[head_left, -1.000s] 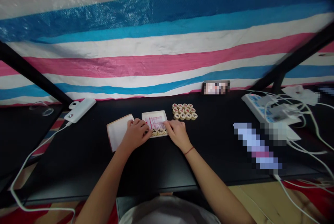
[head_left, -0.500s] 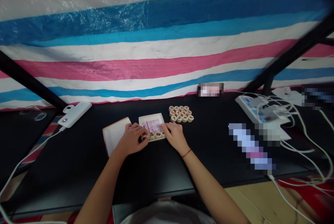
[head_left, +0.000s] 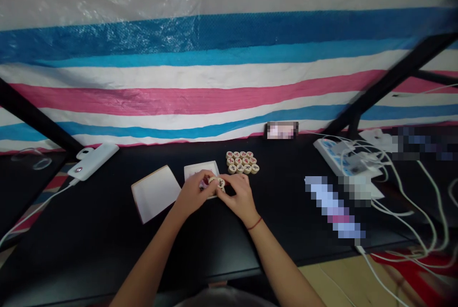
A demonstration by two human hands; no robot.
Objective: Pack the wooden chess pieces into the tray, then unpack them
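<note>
My left hand (head_left: pixel 196 191) and my right hand (head_left: pixel 239 195) meet over the front of a small white box (head_left: pixel 190 171). Between their fingertips is a short row of round xiangqi pieces (head_left: pixel 221 183) with dark characters. The left fingers close on the row's left end, the right thumb and fingers on its right end. My hands cover much of the box and part of the row. Behind and right of the right hand, several more xiangqi pieces (head_left: pixel 238 161) lie in a neat block of rows, some marked red, some dark.
Left of the box lies an open box lid (head_left: pixel 156 194), pale inside up. A white device (head_left: pixel 93 161) with a cable is at the back left. A power strip (head_left: pixel 332 154) with tangled cables and a blurred phone-like object (head_left: pixel 334 209) are on the right of the black table (head_left: pixel 200 245).
Both hands have closed in on the row of pieces in the box. The right hand left the box's right rim for the row's end. The view has shifted slightly.
</note>
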